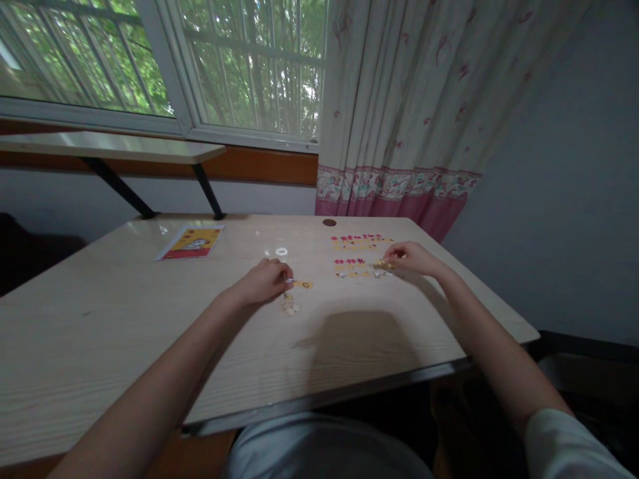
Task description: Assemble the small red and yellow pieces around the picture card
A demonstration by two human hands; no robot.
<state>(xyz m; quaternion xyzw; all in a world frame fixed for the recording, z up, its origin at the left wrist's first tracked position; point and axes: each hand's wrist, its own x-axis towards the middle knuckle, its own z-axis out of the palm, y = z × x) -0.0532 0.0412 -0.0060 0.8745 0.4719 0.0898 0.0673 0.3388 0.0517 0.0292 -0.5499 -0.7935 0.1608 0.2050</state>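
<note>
My left hand (271, 279) is closed in a pinch at the middle of the table, with a small pale jigsaw piece at its fingertips. Right beside it are a joined yellow strip of jigsaw pieces (303, 285) and a small cluster of loose pale pieces (289, 308). Over on the right, my right hand (410, 257) pinches a jigsaw piece, low over rows of pieces. Pink pieces (349, 261) lie in a line left of its fingers, with yellow and white ones below. Farther back is another group of pink and yellow pieces (355, 238). Both hands' fingertips partly hide what they grip.
A yellow and red picture sheet (194, 242) lies at the table's back left. A raised shelf (114, 148) on black brackets stands behind it. The wooden table (239, 359) has a round brown hole cover (329, 223) near its back edge, before a curtain (389, 133).
</note>
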